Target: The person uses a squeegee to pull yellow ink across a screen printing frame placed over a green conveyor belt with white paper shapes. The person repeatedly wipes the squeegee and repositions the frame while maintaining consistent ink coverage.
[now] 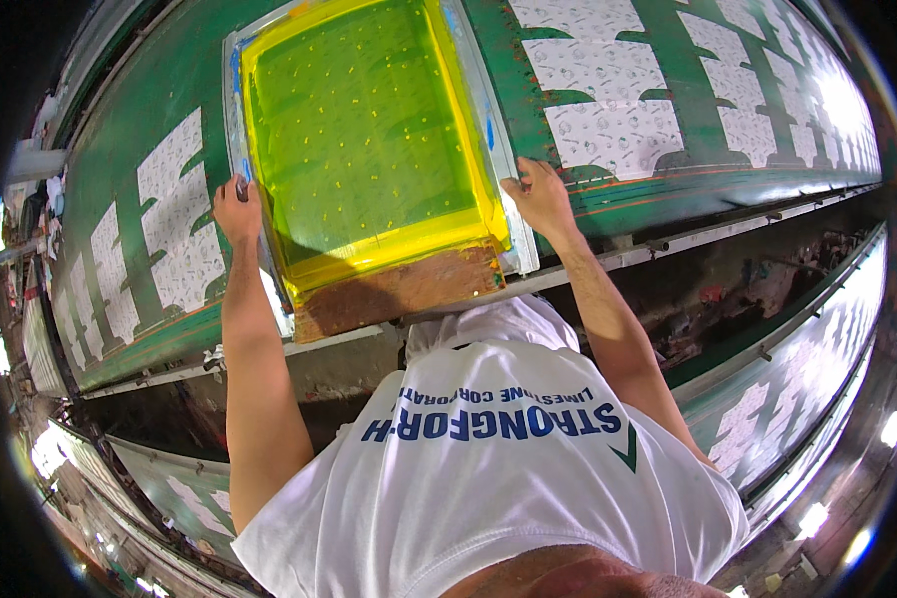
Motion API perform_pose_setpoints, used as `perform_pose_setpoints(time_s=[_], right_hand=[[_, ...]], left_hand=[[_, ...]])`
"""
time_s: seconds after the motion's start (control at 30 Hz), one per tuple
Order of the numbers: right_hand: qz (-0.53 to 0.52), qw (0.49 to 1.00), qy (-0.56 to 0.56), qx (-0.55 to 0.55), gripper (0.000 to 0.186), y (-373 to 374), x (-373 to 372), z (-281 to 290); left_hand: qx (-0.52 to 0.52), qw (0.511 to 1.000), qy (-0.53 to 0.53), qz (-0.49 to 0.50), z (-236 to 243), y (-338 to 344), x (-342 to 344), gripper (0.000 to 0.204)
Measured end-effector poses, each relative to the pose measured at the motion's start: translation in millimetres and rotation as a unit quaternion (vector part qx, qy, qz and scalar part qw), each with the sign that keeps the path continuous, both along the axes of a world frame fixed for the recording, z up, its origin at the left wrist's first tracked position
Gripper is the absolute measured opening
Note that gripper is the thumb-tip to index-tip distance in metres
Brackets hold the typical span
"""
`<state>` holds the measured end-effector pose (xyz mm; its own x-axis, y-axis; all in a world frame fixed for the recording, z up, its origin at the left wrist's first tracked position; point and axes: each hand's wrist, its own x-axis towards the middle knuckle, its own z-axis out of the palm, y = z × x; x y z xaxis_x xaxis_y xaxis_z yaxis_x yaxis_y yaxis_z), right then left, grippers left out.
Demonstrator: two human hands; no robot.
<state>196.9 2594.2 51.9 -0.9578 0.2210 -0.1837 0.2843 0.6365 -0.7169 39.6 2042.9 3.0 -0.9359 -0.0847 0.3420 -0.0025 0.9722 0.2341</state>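
A silk-screen frame [520, 239] with a pale metal border, a yellow-green mesh [364, 140] and a wooden board [394, 294] along its near end lies on the long green printing table [149, 120]. My left hand [237, 207] is closed on the frame's left side. My right hand [538, 199] has curled fingers gripping the right side. The mesh is dotted with small yellow marks, and dark shapes show faintly through it.
Cut white fabric pieces [608, 135] with small prints lie in rows left and right of the frame. A metal rail [658, 249] runs along the near table edge. Beyond a dark gap, another long table [747, 409] with similar pieces stretches behind me.
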Motion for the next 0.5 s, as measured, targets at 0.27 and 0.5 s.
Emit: perform_pose_setpoints(time_s=[0.27,0.5], right_hand=[[-0.009,0.994,0.028,0.101,0.073,-16.8,-16.0,-17.5],[-0.027,0.986,0.097,0.131,0.061,-21.3,-20.8,-11.3]], left_hand=[[0.018,1.0,0.009,0.011,-3.5,-1.2,2.1,0.044],[0.042,0.999,0.005,0.003,0.6,-0.4,4.3,0.042]])
